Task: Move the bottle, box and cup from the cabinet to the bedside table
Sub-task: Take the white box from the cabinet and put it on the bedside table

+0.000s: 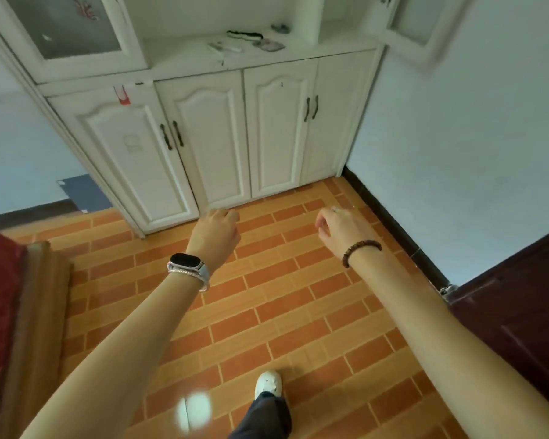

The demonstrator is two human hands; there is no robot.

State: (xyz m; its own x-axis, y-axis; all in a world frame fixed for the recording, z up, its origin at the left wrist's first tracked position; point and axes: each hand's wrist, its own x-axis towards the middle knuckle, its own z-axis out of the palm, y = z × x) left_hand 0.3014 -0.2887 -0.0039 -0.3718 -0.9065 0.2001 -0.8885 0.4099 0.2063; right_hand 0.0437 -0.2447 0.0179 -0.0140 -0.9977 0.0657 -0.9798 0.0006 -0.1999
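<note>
In front of the white cabinet point(203, 137), my left hand point(214, 231) and right hand point(339, 228) hang out front, fingers point(227, 214) loosely curled on nothing, probably because the lower doors point(276, 131) are shut. Can't spot the bottle, box or cup, and the shelf clutter point(244, 42) is too blurry.

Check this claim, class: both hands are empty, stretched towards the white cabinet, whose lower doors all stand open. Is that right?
Not quite. The head view shows the lower doors all shut. The rest holds: the left hand and right hand are empty, stretched towards the white cabinet.
</note>
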